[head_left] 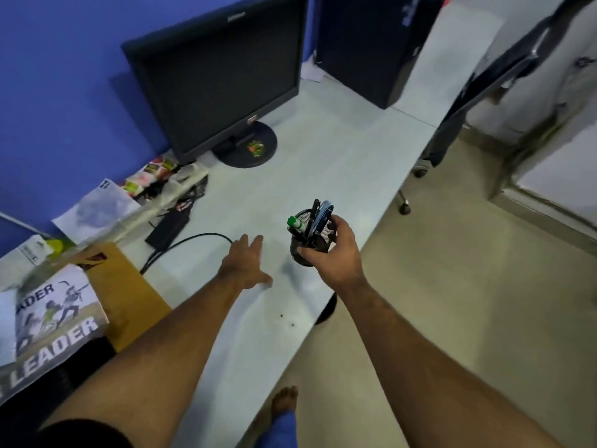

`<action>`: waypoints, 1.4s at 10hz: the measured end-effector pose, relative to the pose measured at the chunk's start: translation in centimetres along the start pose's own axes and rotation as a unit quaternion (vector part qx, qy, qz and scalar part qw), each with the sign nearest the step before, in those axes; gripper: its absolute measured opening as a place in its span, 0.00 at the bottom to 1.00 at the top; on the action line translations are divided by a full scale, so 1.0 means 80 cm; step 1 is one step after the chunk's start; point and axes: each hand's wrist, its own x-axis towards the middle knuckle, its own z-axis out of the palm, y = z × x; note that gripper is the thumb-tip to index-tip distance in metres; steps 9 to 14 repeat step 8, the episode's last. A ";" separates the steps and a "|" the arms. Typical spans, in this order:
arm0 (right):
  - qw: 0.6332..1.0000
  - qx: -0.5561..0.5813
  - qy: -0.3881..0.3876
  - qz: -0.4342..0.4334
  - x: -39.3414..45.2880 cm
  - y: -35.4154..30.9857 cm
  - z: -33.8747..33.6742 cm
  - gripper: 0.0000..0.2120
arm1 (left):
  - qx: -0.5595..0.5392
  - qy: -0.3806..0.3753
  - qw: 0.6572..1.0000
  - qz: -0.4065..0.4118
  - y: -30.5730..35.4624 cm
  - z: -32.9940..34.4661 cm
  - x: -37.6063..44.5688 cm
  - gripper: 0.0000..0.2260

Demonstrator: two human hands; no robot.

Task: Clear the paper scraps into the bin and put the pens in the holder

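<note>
My right hand (332, 250) grips a black mesh pen holder (302, 253) and holds it above the white desk (323, 156) near its right edge. Several pens (315, 218) stand in the holder, along with a white marker with a green cap (294, 223). My left hand (247, 261) is stretched out flat over the desk to the left of the holder, fingers apart, holding nothing. Crumpled papers and wrappers (155, 176) lie against the blue wall at the left. No bin is in view.
A black monitor (213, 69) stands at the back on a round base. A computer tower (371, 43) is at the far right. A power adapter and cable (171, 231) lie left of my hand. A magazine (51, 321) and a brown envelope (126, 295) lie at the near left. A chair (468, 101) stands beside the desk.
</note>
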 end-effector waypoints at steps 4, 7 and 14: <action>0.997 -0.042 -0.064 -0.004 0.092 0.022 0.092 0.25 | 0.040 -0.045 0.998 -0.024 -0.012 0.025 0.040 0.52; 0.996 -0.074 -0.054 0.015 0.089 0.071 0.102 0.38 | 0.024 -0.052 0.998 -0.035 -0.007 0.020 0.036 0.53; 0.996 -0.075 -0.039 0.030 0.080 0.077 0.088 0.44 | 0.056 -0.034 0.997 -0.029 -0.003 0.018 0.031 0.51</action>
